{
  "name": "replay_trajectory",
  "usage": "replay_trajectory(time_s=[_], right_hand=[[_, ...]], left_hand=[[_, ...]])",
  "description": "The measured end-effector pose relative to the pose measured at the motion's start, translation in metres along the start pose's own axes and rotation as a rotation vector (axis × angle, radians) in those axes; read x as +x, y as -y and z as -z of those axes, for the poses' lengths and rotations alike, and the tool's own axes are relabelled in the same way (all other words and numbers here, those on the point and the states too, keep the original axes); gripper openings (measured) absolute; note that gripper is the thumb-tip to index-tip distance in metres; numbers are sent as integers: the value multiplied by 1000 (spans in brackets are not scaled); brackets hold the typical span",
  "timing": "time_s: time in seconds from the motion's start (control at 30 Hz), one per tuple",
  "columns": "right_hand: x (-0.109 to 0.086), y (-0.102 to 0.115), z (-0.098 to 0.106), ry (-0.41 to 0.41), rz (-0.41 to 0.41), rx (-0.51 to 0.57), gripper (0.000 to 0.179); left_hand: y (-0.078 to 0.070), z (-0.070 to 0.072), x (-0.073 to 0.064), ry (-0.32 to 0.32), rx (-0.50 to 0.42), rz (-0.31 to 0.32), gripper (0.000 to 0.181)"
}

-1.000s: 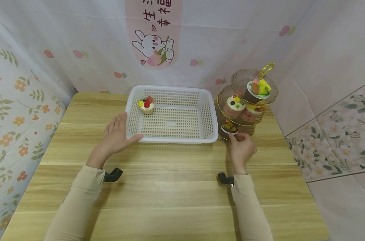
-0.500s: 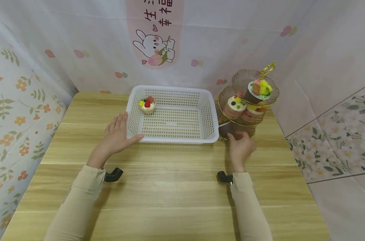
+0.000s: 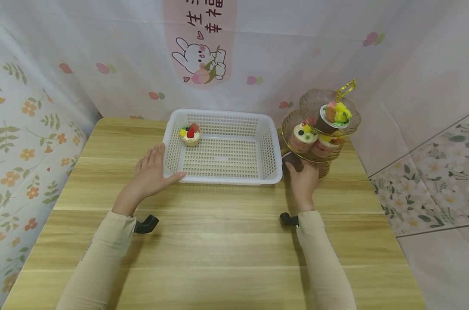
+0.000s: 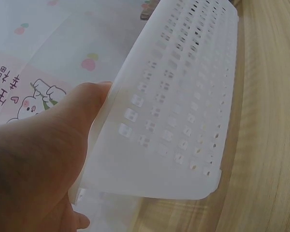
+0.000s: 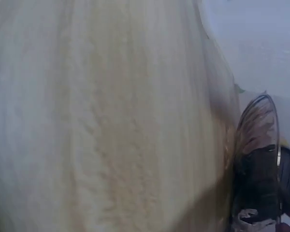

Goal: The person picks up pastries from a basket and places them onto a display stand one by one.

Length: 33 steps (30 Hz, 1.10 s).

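My left hand [image 3: 148,174] rests on the left front corner of a white perforated plastic basket [image 3: 228,180], thumb over the front rim. In the left wrist view, the thumb lies along the rim [image 4: 106,104]. One cupcake [image 3: 190,135] with fruit topping sits inside at the back left. At the lowest tier of a clear, gold-rimmed tiered stand [image 3: 316,97], my right hand [image 3: 305,183] has thumb and fingers curled around a brown-cupped cupcake [image 3: 292,157], tipped on its side and mostly hidden. The right wrist view shows its dark cup [image 5: 288,176] behind a glassy tier.
Two pink-cupped desserts [image 3: 302,140] stand on the middle tier, and a brown-cupped cupcake [image 3: 331,116] on the top one. A gold handle [image 3: 346,89] rises above. The stand is close to the basket's right end on the wooden table [image 3: 219,245]; printed curtains hang behind.
The lowest-tier cupcake has gone from upright to tipped over, away from the right hand. That hand came off it, then moved forward and left to it. The left hand stays put.
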State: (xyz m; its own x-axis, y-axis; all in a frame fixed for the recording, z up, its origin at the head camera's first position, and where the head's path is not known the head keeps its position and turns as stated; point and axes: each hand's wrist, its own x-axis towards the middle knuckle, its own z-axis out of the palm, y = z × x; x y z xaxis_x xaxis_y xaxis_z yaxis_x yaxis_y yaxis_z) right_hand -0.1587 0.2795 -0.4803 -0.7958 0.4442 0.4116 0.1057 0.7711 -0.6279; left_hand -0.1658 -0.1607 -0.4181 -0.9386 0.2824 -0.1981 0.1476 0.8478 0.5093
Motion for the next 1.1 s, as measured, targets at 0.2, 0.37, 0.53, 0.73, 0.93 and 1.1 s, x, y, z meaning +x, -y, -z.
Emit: replay_trajectory(time_s=[0.2,0.37,0.53,0.73,0.93,1.1], right_hand=[[0,-6,-2,-36,-72,-74,35],[1,-7,-1,-23,-94,-105,36],[5,-5,-1,11,-90,-126,44],[4,-9,0,24,-71,-141,37],[-4,-13,8,54,-93,-97,40],[-9,-16,12,59,-105,-140,45]], left_hand=[[0,0,0,-1,0,-1,116],[0,0,-1,-2,7,0,116],[0,0,0,3,2,1,116],[1,-1,0,3,4,-2,116],[1,-1,0,-7,5,-8,116],[0,-1,1,-9,8,-12,116]])
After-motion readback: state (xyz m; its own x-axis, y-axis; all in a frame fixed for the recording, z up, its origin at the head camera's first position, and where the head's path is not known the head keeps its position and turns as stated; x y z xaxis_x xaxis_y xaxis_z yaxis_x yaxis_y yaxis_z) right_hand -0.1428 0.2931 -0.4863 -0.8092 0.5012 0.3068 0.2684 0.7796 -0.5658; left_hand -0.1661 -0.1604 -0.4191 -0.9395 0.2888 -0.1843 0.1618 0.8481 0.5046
